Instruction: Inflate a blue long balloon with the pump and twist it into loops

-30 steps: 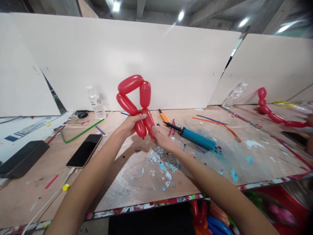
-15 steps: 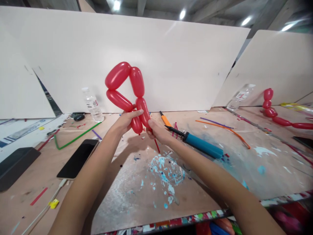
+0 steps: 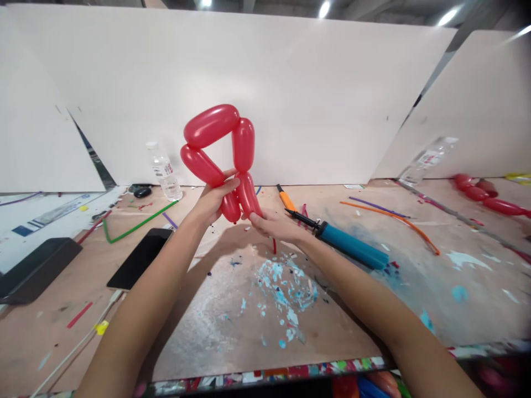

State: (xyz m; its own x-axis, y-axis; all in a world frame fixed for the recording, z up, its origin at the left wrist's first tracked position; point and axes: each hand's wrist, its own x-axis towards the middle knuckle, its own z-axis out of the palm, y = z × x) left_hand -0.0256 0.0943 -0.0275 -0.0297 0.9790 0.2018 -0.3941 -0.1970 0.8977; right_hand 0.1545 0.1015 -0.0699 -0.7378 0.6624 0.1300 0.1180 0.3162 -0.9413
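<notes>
A red balloon (image 3: 212,126), twisted into several segments that form a loop, stands above the paint-stained table (image 3: 199,326). My left hand (image 3: 215,200) is closed round the joint at the loop's lower left, its thumb across the front. The lower end of the right-hand segment is pinched in my right hand (image 3: 269,224). Between the two hands a short segment points down and ends in a small knot. A thin red uninflated tail hangs below my right hand.
A blue hand pump (image 3: 352,246) lies right of my right hand, near an orange-handled tool (image 3: 286,199). On the left are a phone (image 3: 141,258), a water bottle (image 3: 164,172) and a green balloon (image 3: 143,222). Another bottle (image 3: 429,160) leans against the white board (image 3: 311,99).
The view has tilted down and turned slightly left. The balloon loop has swung round a little, its top segment now flatter. Both hands still hold it.
</notes>
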